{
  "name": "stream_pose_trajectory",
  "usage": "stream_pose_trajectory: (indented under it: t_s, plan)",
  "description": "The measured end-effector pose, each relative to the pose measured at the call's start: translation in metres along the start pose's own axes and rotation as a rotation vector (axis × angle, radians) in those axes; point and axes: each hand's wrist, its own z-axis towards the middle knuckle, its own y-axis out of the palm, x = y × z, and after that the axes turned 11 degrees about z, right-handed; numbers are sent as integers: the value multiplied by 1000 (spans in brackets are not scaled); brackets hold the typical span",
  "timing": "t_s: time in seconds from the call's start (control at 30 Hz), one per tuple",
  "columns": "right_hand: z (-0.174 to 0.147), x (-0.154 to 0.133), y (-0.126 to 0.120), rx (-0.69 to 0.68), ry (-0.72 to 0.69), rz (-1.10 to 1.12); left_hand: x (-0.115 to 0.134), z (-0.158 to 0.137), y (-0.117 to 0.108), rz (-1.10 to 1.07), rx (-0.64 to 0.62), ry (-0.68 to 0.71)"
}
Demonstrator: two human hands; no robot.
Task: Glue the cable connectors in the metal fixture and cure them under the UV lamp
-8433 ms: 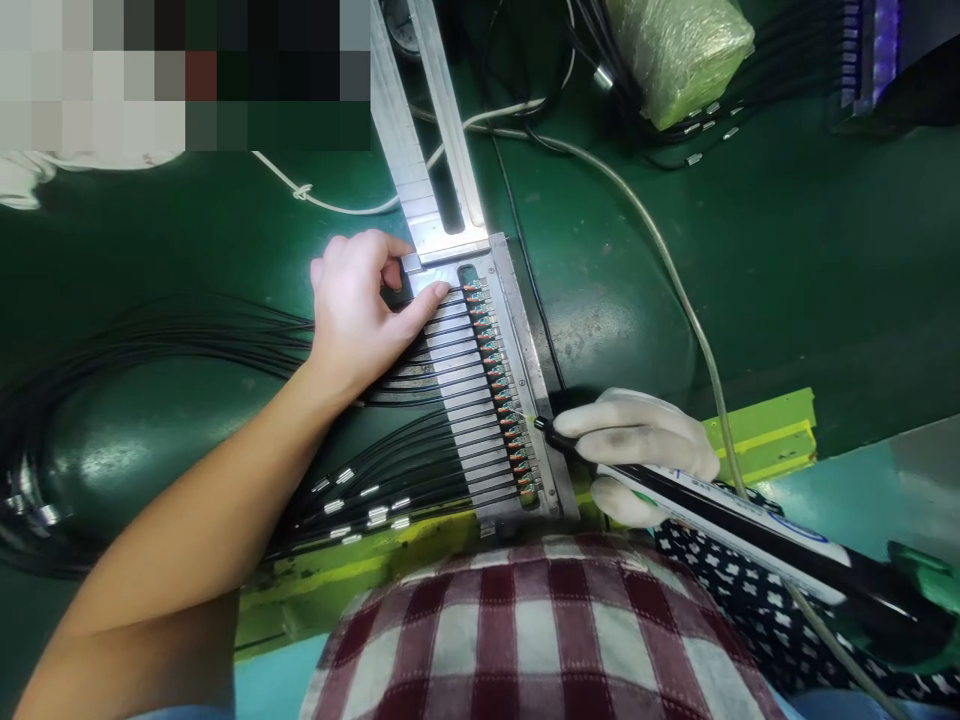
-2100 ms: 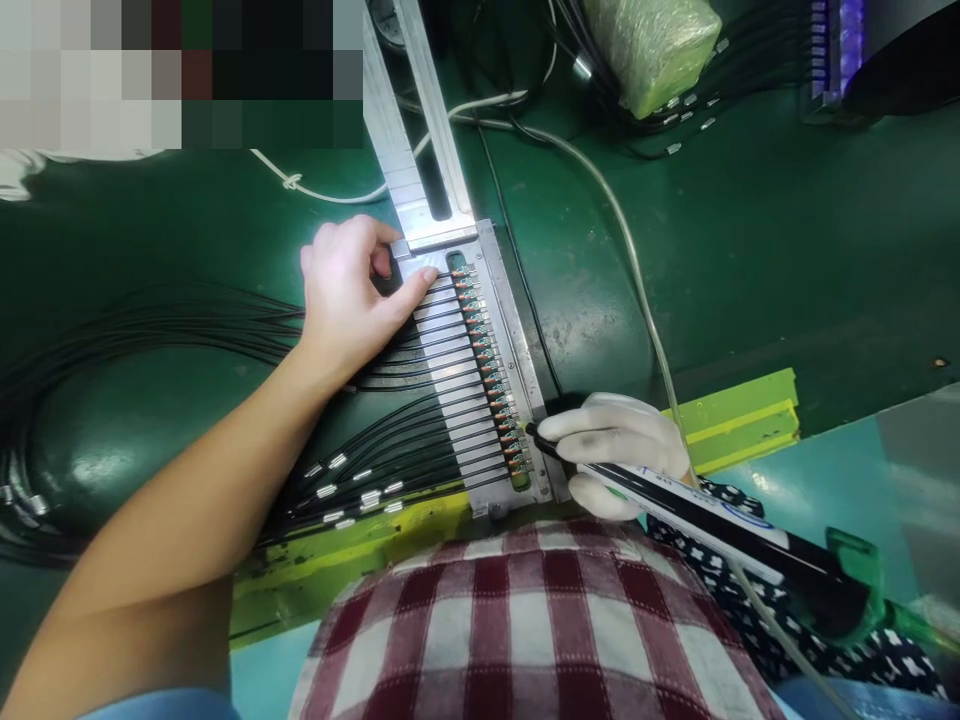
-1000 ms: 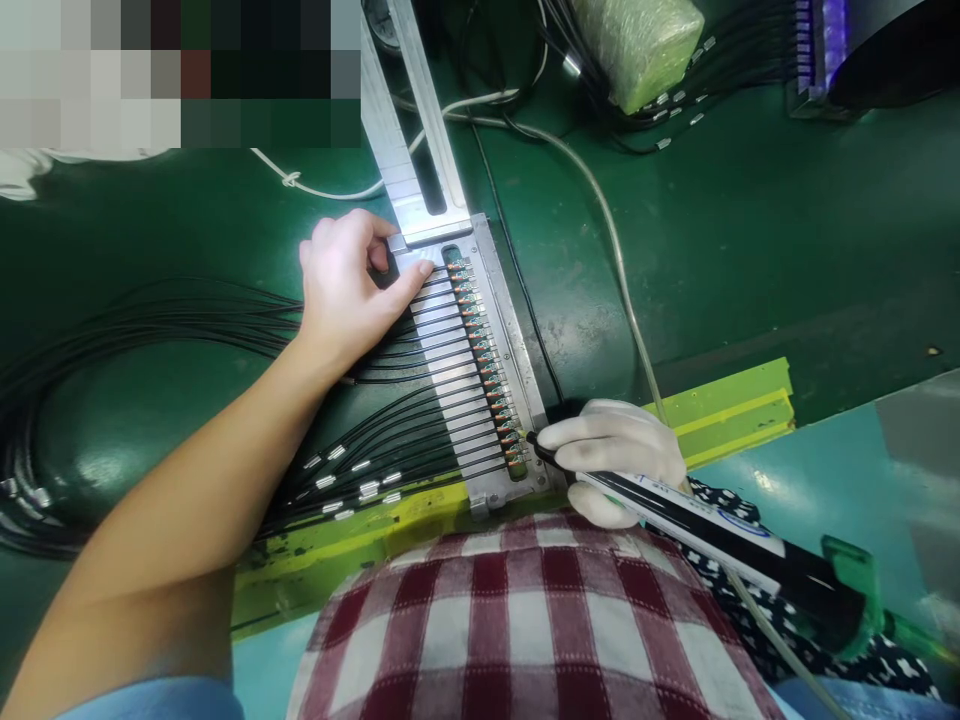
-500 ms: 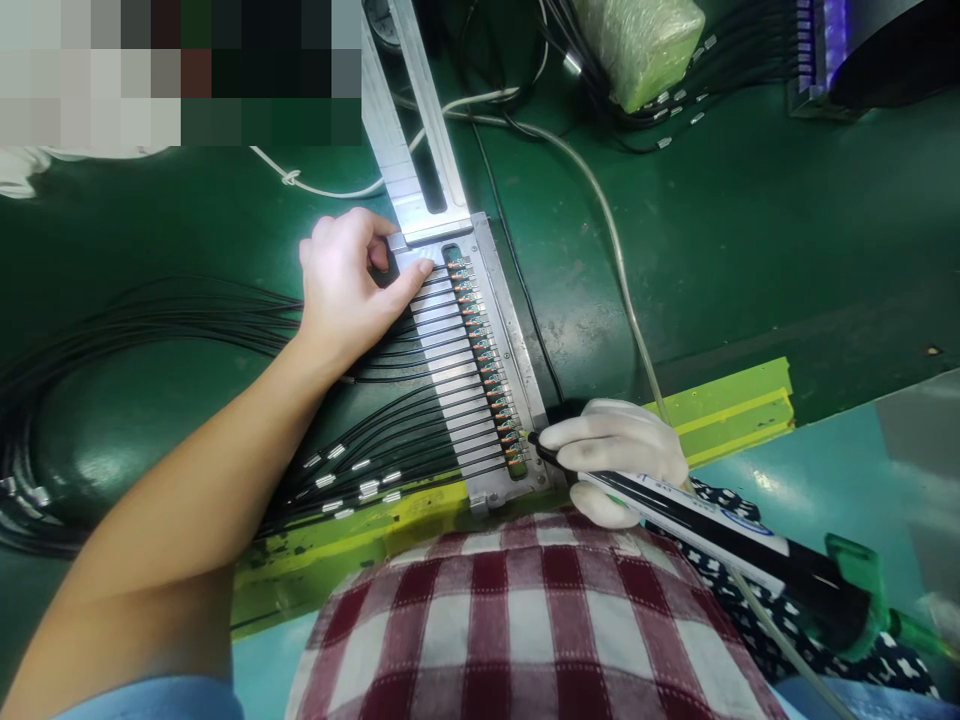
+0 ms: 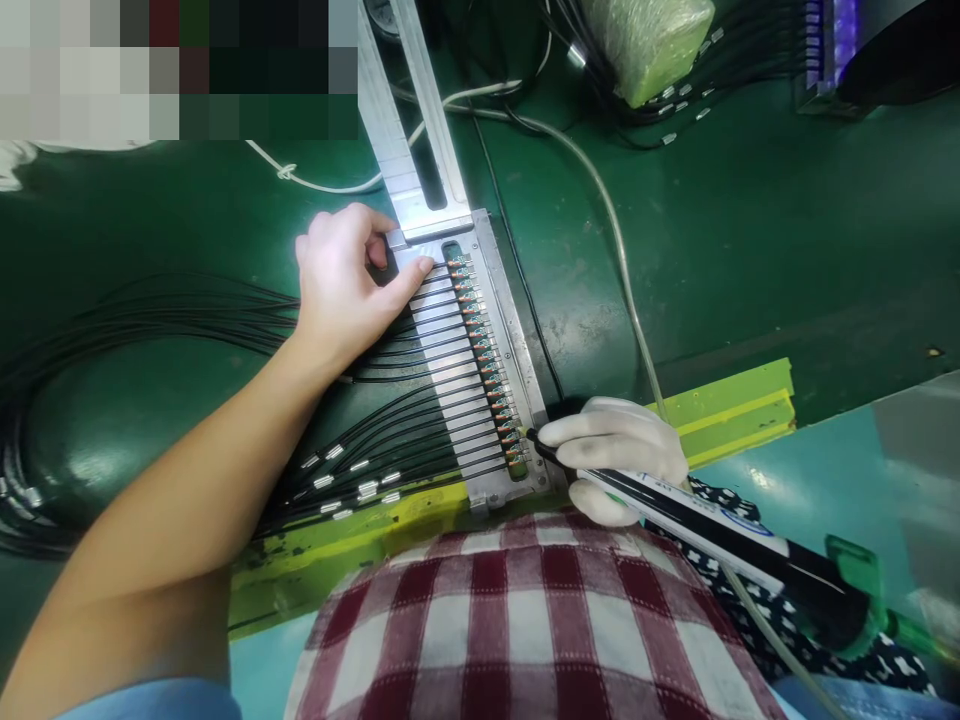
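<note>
A metal fixture (image 5: 448, 402) lies on the green bench with a row of black cables (image 5: 394, 400) clamped across it. Their small connector ends (image 5: 491, 370) show in a long slot. My bare left hand (image 5: 349, 275) grips the fixture's upper left corner, thumb flat on the plate and fingers curled at its edge. In its white glove, my right hand (image 5: 619, 450) holds a black dispensing syringe (image 5: 712, 535) like a pen. The syringe's tip is close to the connectors near the slot's lower end; whether it touches them I cannot tell. A green cap and tube are at its rear.
A slotted metal arm (image 5: 420, 110) stands up from the fixture's far end. A pale hose (image 5: 611, 210) runs across the bench (image 5: 720, 250) on the right. Behind are a wrapped block (image 5: 652, 45) and a purple-lit fixture (image 5: 829, 45). Yellow edging (image 5: 739, 410) lines the front.
The syringe tip has shifted very slightly away from me along the row of connectors. My left hand keeps its hold, and the view has moved a little.
</note>
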Motion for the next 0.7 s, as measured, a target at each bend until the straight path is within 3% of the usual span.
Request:
stream_pose_trajectory:
  t_s: [0.3,0.5,0.7]
  plan:
    - [-1,0,-4,-33,7,-32,1,0,-1,-17,-1,-6]
    - [-8,-8,-3,38,-25,-2,1,0,0,12,34,17]
    - [-14,-9,-5,-82,14,-36,1,-1,-2,-2,-5,-9]
